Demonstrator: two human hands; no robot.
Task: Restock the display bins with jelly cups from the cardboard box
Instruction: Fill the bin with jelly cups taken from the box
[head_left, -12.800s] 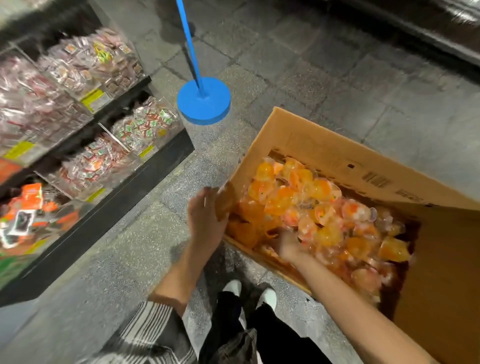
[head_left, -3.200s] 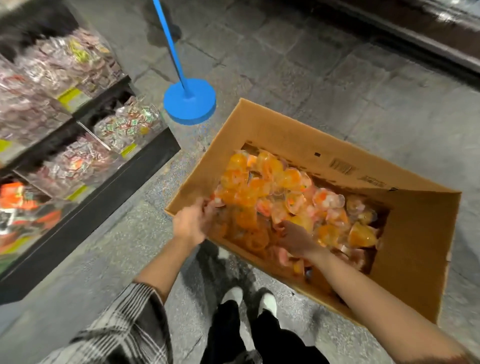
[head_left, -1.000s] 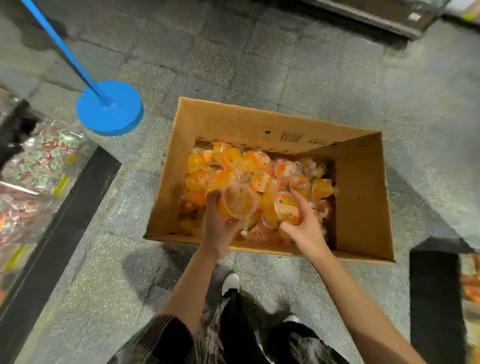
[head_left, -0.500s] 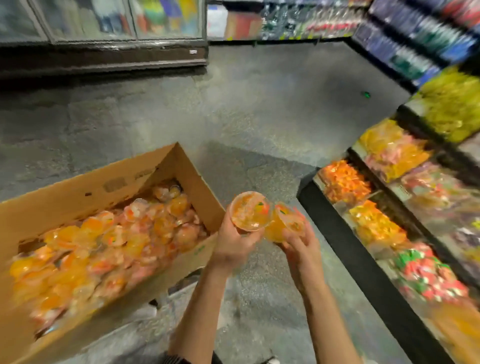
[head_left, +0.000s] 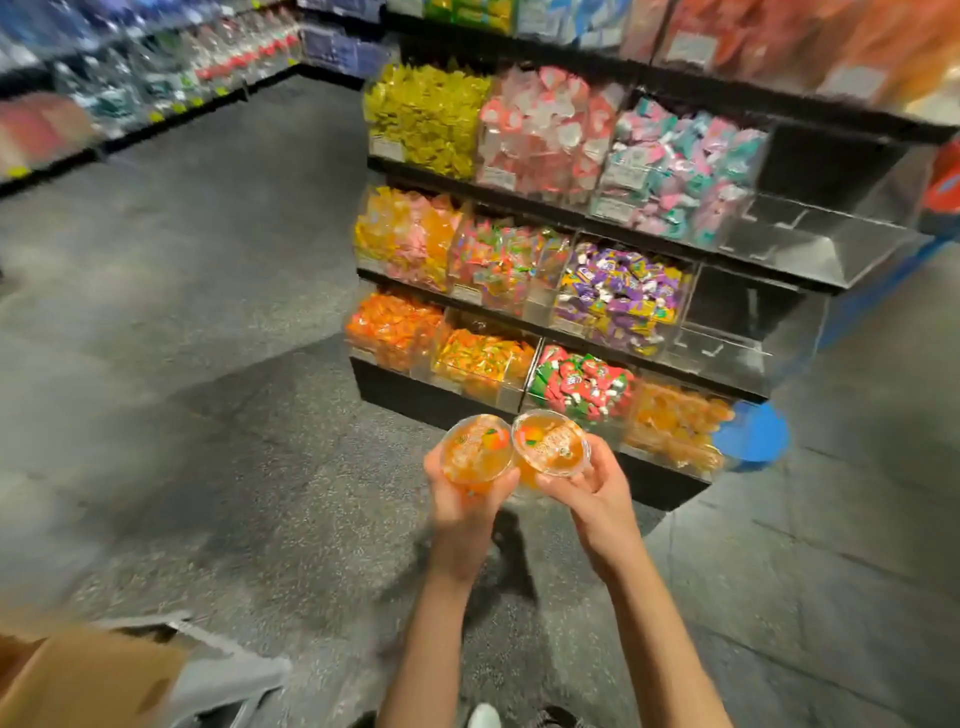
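Two jelly cups are up in front of me, one in each hand. My left hand (head_left: 462, 493) curls its fingers round the left jelly cup (head_left: 475, 453), gripping it from below with the printed lid facing up at the camera. My right hand (head_left: 597, 491) grips the right jelly cup (head_left: 550, 441) the same way, thumb and fingers wrapped about its rim and body. Both cups show orange contents under clear lids, and their rims touch or very nearly overlap; I cannot tell which from this angle. Both cups hang above the grey floor (head_left: 208, 415), just short of the display bins (head_left: 519, 291), a stepped rack of clear compartments packed with wrapped sweets in yellow, pink, purple, orange and green. At the bottom right of the rack sits a bin of orange cups (head_left: 675, 423), which look like the same kind, though the picture is blurred there. Beside that bin a blue round base (head_left: 753, 434) shows on the floor. At the lower left edge I see a corner of the cardboard box (head_left: 78, 680), well apart from both hands.
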